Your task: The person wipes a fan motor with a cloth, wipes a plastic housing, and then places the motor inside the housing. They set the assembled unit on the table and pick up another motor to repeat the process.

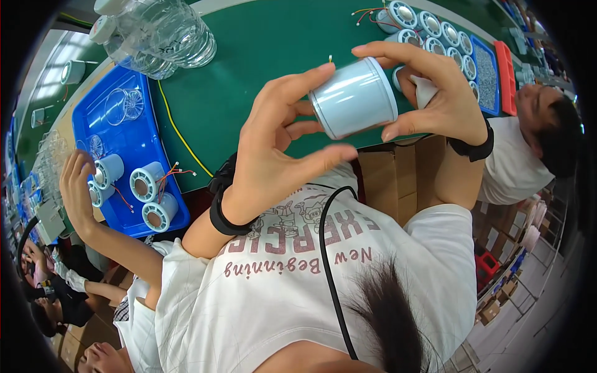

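Dark hair [393, 311] nearest; right fingers [416, 57] hold pale-blue cylinder [356, 98]; left fingers [300, 86] wide, perhaps touching it.

Green table [267, 37] — bottles [193, 46], yellow cable [176, 134], blue tray [160, 133], pale-blue cylinders [430, 25] atop.

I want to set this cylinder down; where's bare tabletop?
The green tabletop is bare between the clear bottles and right cylinder cluster, and between the yellow cable and left hand. Crowded: that cluster, and the near end of the left tray.
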The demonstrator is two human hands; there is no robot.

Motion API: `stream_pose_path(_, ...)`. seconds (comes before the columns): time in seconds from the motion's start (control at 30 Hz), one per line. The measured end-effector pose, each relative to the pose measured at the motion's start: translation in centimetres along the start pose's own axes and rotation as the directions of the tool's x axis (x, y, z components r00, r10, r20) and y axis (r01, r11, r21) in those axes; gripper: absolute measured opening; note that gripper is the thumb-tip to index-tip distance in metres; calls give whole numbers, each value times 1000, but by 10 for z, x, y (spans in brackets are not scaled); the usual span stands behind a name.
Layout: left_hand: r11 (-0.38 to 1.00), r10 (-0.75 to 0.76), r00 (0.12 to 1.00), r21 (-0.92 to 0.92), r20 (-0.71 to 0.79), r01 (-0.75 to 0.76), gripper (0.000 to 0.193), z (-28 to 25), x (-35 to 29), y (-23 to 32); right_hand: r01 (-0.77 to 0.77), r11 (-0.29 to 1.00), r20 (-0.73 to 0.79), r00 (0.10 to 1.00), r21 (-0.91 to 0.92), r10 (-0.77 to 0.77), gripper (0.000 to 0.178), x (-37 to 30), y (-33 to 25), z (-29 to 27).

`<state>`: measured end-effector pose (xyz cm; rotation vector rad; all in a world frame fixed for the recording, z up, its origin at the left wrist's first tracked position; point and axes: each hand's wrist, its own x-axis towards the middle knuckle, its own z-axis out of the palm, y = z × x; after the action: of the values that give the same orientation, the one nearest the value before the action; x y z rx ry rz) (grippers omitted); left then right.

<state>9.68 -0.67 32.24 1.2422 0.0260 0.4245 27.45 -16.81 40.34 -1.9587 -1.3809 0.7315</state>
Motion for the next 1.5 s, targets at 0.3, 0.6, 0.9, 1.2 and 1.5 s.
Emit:
stream_pose_path(0.3, 867, -350, 927, -327, 136, 375, 54, -3, -4, 9, 214, 977, -28, 976, -17, -214, 90, 5, 10, 9)
stream_pose_path(0.6, 807, -501, 843, -244, 198, 537, 49, -12, -5, 8, 115, 993, 109, 987, 7, -115, 85, 10, 3, 3)
stream_pose_path(0.9, 967, -174, 980, -171, 94, 188, 50, -7, -12, 10, 307, 948, 146, 937, 80, -316, 82, 23, 3, -3)
stream_pose_path(1.2, 979, -203, 977, 5, -61, 204, 33, -13, -8, 17, -81, 917, -193, 981, -390, 4, 59, 61, 48, -30)
stream_pose_path(1.5, 984, -172, 981, 28, -95, 175, 29, -20, -14, 20, -361, 579, -285, 933, -731, 221, 72, 86, 105, -28)
